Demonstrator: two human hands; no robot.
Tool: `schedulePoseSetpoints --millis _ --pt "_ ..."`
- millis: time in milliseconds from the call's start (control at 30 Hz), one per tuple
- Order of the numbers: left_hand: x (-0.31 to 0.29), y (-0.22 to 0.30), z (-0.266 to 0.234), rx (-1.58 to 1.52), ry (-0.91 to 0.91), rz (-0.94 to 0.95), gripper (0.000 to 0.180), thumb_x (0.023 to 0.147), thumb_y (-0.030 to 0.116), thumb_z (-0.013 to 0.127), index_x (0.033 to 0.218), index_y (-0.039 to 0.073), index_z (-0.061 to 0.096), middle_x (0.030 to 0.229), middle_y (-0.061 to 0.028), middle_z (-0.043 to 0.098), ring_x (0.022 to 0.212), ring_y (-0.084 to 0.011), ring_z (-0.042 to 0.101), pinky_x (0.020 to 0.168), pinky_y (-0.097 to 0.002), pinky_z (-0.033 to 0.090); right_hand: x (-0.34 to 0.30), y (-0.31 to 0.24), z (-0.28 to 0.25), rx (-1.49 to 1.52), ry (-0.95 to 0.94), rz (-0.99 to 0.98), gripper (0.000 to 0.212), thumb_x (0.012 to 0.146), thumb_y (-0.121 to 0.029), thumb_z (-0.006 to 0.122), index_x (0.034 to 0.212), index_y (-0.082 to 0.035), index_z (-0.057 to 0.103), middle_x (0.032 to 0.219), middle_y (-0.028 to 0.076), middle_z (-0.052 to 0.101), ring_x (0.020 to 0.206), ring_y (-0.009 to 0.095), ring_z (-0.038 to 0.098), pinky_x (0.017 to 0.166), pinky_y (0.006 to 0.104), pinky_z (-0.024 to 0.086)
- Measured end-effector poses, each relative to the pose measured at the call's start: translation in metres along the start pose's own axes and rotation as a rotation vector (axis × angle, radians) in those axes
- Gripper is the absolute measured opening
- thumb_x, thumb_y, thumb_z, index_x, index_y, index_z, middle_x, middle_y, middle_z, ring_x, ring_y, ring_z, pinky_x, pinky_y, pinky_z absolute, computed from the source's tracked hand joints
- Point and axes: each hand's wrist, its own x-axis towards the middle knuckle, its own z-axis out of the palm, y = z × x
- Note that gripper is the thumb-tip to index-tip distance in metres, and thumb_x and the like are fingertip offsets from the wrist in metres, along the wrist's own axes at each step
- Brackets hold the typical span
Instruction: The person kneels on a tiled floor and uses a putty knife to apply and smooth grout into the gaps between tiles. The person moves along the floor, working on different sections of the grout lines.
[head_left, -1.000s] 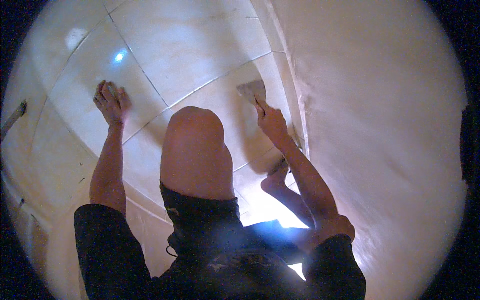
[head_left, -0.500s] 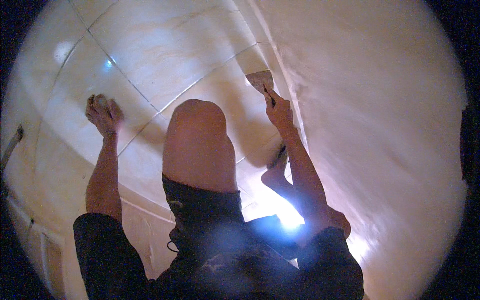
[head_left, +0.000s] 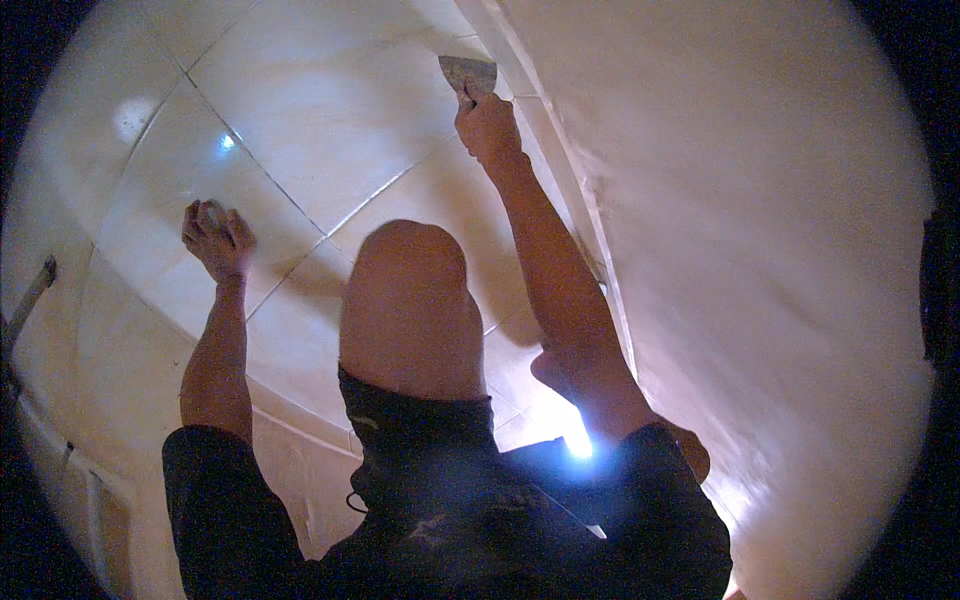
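My right hand (head_left: pixel 489 128) is closed round the handle of a putty knife (head_left: pixel 468 73), reaching forward. Its broad, stained blade points away from me, over or on the pale floor tiles (head_left: pixel 330 120) close to the skirting along the right wall. Most of the handle is hidden inside the fist. At the left, my left hand (head_left: pixel 219 245) has its fingers curled above the tiles. A small greyish patch shows among those fingers; whether it is a held thing is too blurred to tell.
My bent knee (head_left: pixel 405 290) stands between the two arms. A plain wall (head_left: pixel 760 250) runs along the right side. Bright light (head_left: pixel 578 440) glares beside my right arm. A dark-tipped bar (head_left: pixel 35 290) leans at the far left.
My right hand has moved forward and a little left with the putty knife, along the skirting. The view has shifted slightly; my left hand keeps its curled shape.
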Motion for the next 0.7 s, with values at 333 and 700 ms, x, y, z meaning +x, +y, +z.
schedulePoseSetpoints --millis 333,700 --pt "0.012 0.015 -0.019 -0.062 -0.003 0.008 0.039 0.095 0.029 0.055 0.122 0.001 0.055 0.126 -0.0228 0.053 0.122 -0.0402 0.047 0.098 -0.0556 0.037 -0.008 0.012 -0.005 -0.209 -0.026 -0.131 0.038 0.095 -0.033 0.053 0.132 -0.028 0.060 0.090 0.025 0.069 0.086 0.045 0.066 0.080 0.0551 0.054" --pt "0.002 0.016 -0.008 -0.036 0.011 0.012 0.043 0.096 0.036 0.055 0.119 0.001 0.055 0.129 -0.0213 0.052 0.123 -0.0385 0.046 0.100 -0.0543 0.036 0.042 0.003 0.013 -0.126 -0.003 -0.151 0.040 0.096 -0.041 0.051 0.135 -0.032 0.057 0.093 0.027 0.068 0.085 0.047 0.067 0.080 0.0593 0.055"
